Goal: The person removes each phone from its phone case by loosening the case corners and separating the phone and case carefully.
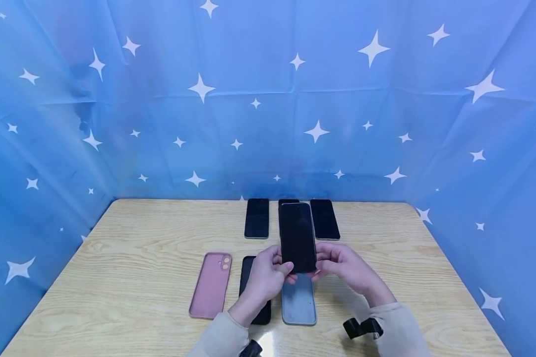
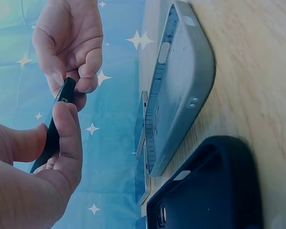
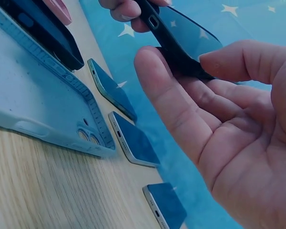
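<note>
A phone in a black case (image 1: 297, 233) is held up above the table, its dark screen facing me. My left hand (image 1: 265, 272) grips its lower left corner, thumb on the front and fingers behind. At the lower right corner, my right hand (image 1: 341, 263) pinches the edge between thumb and fingers, its index finger extended in the right wrist view. Directly below lies a grey-blue phone case (image 1: 299, 305), open side up. Beside it, partly hidden by my left forearm, is a black phone case (image 1: 262, 315). A pink phone case (image 1: 210, 285) lies farther left.
Three phones lie in a row at the table's back edge: a left phone (image 1: 257, 218), a middle phone (image 3: 136, 143) largely hidden in the head view by the held one, and a right phone (image 1: 325, 220). Behind the wooden table (image 1: 138, 258) hangs a blue star-patterned cloth (image 1: 259, 124).
</note>
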A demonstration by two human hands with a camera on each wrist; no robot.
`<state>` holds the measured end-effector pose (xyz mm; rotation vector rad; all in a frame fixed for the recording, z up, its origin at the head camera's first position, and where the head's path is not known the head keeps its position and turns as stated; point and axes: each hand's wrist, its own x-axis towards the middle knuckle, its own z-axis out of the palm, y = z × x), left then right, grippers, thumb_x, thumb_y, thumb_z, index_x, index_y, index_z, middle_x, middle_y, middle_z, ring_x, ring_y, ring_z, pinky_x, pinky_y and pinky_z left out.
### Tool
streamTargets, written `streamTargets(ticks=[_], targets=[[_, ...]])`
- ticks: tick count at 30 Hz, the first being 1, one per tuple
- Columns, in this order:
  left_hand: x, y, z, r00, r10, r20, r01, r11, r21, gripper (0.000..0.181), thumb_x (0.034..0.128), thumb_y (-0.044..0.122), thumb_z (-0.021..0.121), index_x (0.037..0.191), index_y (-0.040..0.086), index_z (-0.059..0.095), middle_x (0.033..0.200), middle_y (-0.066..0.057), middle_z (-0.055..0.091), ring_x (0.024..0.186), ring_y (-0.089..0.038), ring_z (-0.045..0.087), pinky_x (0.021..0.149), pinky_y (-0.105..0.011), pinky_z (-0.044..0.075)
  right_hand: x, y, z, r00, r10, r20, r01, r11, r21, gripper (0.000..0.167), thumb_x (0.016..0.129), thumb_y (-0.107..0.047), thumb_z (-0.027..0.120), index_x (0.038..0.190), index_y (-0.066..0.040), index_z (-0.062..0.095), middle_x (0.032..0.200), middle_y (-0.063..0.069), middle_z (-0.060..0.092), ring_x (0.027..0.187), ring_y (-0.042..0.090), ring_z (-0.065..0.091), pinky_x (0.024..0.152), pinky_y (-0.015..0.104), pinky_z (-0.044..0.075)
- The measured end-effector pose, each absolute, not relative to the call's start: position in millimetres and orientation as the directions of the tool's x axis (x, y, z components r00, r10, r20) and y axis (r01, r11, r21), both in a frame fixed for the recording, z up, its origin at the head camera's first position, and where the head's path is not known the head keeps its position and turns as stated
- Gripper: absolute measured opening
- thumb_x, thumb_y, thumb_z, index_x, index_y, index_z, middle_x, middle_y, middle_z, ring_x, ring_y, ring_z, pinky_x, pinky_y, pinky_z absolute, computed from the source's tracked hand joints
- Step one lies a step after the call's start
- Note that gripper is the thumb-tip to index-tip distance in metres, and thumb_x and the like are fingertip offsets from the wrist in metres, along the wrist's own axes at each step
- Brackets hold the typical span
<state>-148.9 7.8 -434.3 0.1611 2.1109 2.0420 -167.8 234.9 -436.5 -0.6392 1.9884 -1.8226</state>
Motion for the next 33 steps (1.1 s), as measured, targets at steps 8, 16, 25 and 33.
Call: streamTargets(ticks=[8,16,25,33], targets=[[-149.0,7.7,-435.2,-0.974,0.218,-0.059,-0.053,0.029,0.998,0.006,0.0965,-0.010,0.062,0.100,-0.005,0.061,0.078,-0.010,0.067,0.062,-0.021,0.071,0.064,-0.034,0.064,-166.3,230.7,-439.3,-0.827,-0.561,0.044,-0.082,0.043,-0.996,0.036,0.093,0.013,0.048,0.127,0.024,0.048,0.109,0.038,0.066,0.090,0.022,0.074,0.081,0.039,0.064],[-148.8,10.4,-436.1,-0.975,0.216,-0.052,-0.047,0.027,0.999,0.007,0.0948,-0.011,0.064,0.098,-0.005,0.062,0.078,-0.011,0.069,0.062,-0.020,0.072,0.063,-0.037,0.065,-163.7,227.1,-436.8,-0.858,-0.514,0.021,-0.076,0.086,-0.993,0.041,0.090,0.014,0.046,0.129,0.023,0.049,0.108,0.034,0.068,0.084,0.019,0.073,0.079,0.037,0.064],[-145.6,13.4,-433.4,-0.977,0.210,-0.042,-0.027,0.076,0.997,0.010,0.0951,-0.010,0.065,0.094,-0.001,0.061,0.075,-0.010,0.068,0.062,-0.021,0.071,0.061,-0.033,0.064,-164.1,224.6,-437.6,-0.876,-0.482,-0.015,-0.040,0.105,-0.994,0.047,0.086,0.015,0.046,0.132,0.024,0.046,0.111,0.026,0.071,0.082,0.020,0.072,0.077,0.038,0.064],[-146.1,12.9,-432.6,-0.977,0.210,-0.045,-0.026,0.089,0.996,0.007,0.0955,-0.009,0.065,0.096,-0.002,0.063,0.076,-0.010,0.069,0.060,-0.019,0.071,0.060,-0.031,0.063,-167.2,225.8,-441.3,-0.857,-0.514,-0.025,-0.003,0.054,-0.999,0.055,0.085,0.015,0.049,0.139,0.023,0.042,0.118,0.023,0.071,0.084,0.020,0.072,0.079,0.036,0.063]])
